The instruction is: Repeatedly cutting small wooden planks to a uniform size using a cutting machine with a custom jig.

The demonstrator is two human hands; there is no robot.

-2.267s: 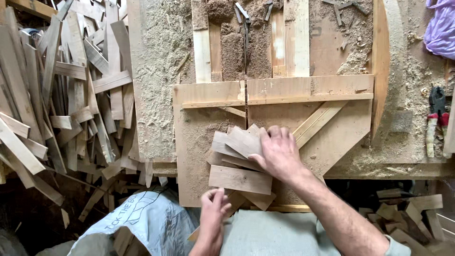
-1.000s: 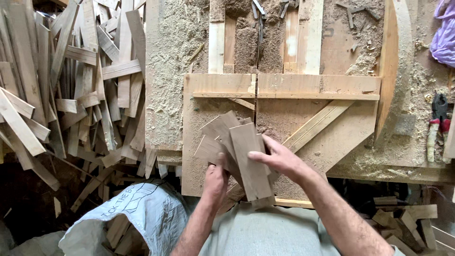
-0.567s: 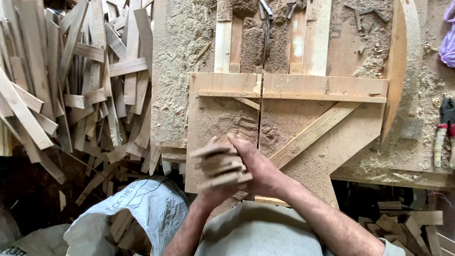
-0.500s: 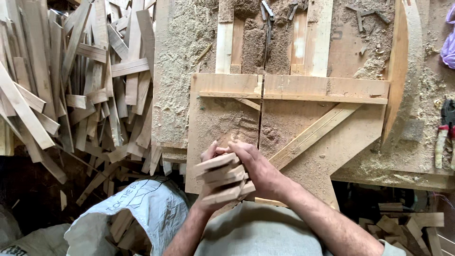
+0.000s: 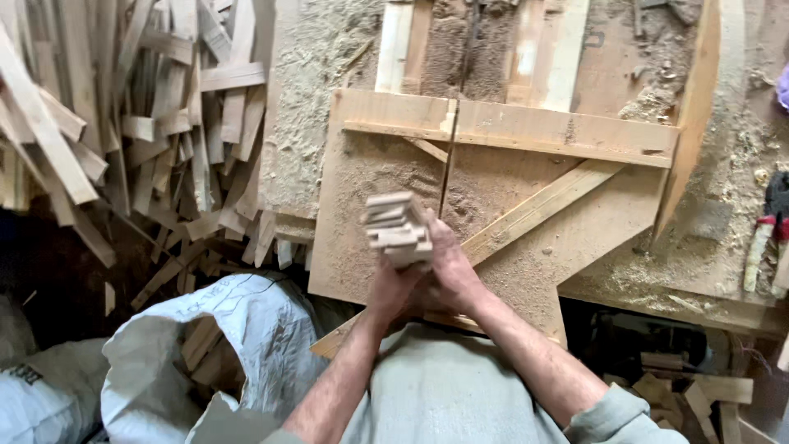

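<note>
I hold a stack of short flat wood offcuts (image 5: 397,228), pale and rough-sawn, clamped between both palms above the near left part of the sawdust-coated plywood jig board (image 5: 575,238). My left hand (image 5: 393,288) supports it from below; my right hand (image 5: 448,263) presses its side. A woven white sack (image 5: 205,353) stands open near the board's near left corner.
</note>
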